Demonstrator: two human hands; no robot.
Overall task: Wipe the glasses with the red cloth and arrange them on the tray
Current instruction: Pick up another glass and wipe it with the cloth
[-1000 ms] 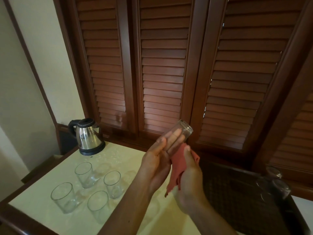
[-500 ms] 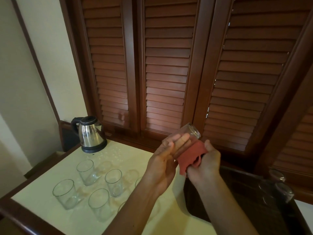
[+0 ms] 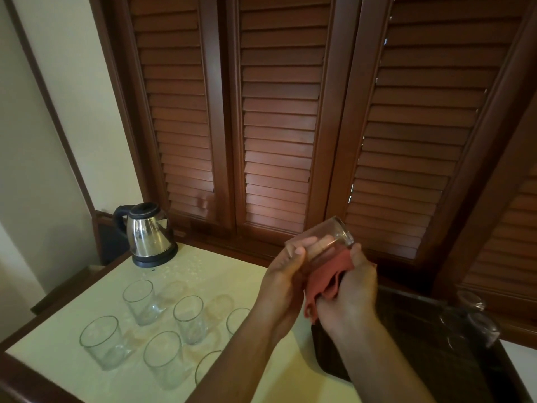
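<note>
My left grip (image 3: 283, 282) and right grip (image 3: 350, 295) are bare, with no rings, and both forearms are uncovered, without sleeves or watch.

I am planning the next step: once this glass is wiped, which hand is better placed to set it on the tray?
Probably the left hand: it already grips the glass, while the right hand holds the red cloth. The tray lies to the right, so it must reach across.
</note>
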